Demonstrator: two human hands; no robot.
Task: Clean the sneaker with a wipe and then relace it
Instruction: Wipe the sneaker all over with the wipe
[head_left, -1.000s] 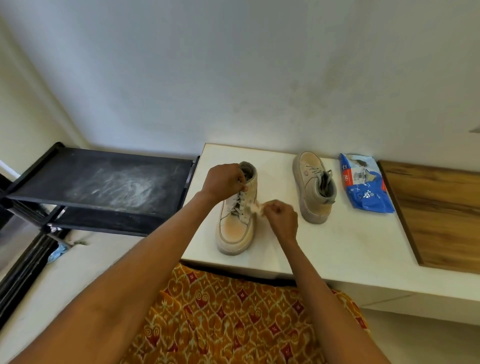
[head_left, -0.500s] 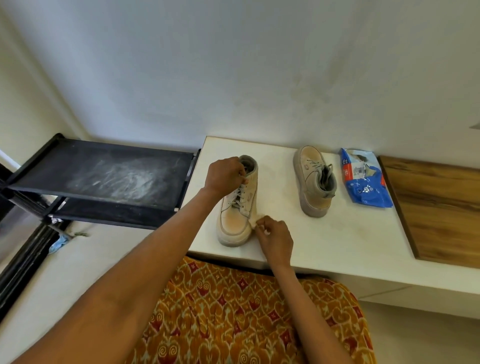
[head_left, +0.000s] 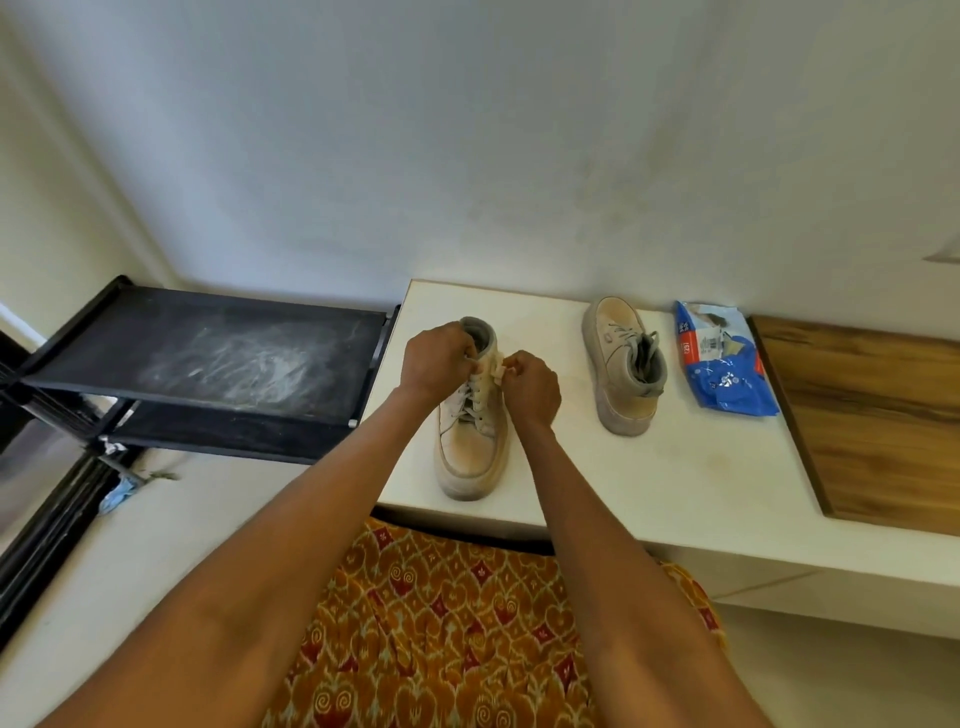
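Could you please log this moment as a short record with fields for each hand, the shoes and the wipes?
left hand: grips the collar of the near sneaker
right hand: pinches a wipe against that sneaker's upper side
near sneaker: upright on the white counter, toe toward the person, laced
second sneaker: apart to the right, untouched
wipes pack: blue, beside the second sneaker

— Do we see enough light here?
— Yes, we get soft, even daylight, with only faint shadows on the table (head_left: 675, 483).
— And sharpness?
— Slightly soft; the wide lens bends the edges.
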